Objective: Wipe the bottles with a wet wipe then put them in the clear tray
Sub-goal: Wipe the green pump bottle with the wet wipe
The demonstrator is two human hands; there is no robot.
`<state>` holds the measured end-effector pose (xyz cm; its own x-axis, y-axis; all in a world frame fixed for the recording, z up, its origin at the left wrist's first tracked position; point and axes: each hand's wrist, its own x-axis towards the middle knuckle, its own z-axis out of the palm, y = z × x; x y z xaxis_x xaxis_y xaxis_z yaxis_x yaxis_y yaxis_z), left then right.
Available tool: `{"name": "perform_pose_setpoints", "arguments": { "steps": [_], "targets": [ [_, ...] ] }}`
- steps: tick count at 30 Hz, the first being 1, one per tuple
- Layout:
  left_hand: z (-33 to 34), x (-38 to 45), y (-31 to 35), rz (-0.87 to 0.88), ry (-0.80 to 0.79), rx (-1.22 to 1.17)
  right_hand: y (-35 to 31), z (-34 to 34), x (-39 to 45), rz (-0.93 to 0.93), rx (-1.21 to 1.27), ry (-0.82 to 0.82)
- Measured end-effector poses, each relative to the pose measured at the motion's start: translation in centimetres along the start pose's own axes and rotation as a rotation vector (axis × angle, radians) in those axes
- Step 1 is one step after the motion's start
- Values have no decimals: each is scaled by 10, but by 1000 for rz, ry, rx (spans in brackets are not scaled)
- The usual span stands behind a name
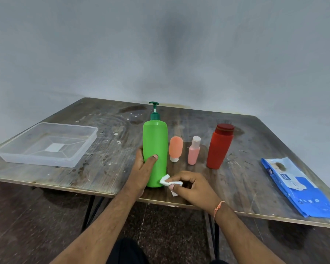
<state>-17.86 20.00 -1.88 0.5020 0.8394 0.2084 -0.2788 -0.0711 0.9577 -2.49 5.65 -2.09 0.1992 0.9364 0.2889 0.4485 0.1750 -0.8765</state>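
Left hand: the left hand [144, 166] gripped the lower body of the tall green plastic pump bottle [155, 149], thumb across its front, the other fingers curled behind it.
Right hand: the right hand [191, 187] pinched a small folded white wet wipe [169, 181] between thumb and fingertips, and the wipe touched the bottle's lower right side near its base.
Green bottle: stood upright near the front edge of the worn wooden table [107, 168].
Other bottles: a small orange tube standing on its white cap [175, 148], a small pink bottle with a white cap [194, 151] and a red bottle with a dark red lid [220, 146] stood in a row just right of it.
Clear plastic tray [46, 144]: lay on the table's left side, well apart from the bottles.
Wipes pack: a blue wet-wipe packet [297, 187] lay flat at the right edge.
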Motion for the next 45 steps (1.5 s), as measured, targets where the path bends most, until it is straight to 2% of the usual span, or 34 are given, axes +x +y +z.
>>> {"name": "perform_pose_setpoints", "arguments": {
  "steps": [4, 16, 27, 45],
  "targets": [
    [-1, -3, 7, 6, -12, 60, 2, -1, 1, 30, 21, 44],
    [-68, 17, 48, 63, -265, 364, 5, 0, 2, 73, -39, 47],
    [-101, 64, 70, 56, -297, 620, 3, 1, 1, 83, -43, 47],
    [-105, 78, 48, 16, -229, 538, 2, 0, 2, 115, -79, 63]
  ]
}}
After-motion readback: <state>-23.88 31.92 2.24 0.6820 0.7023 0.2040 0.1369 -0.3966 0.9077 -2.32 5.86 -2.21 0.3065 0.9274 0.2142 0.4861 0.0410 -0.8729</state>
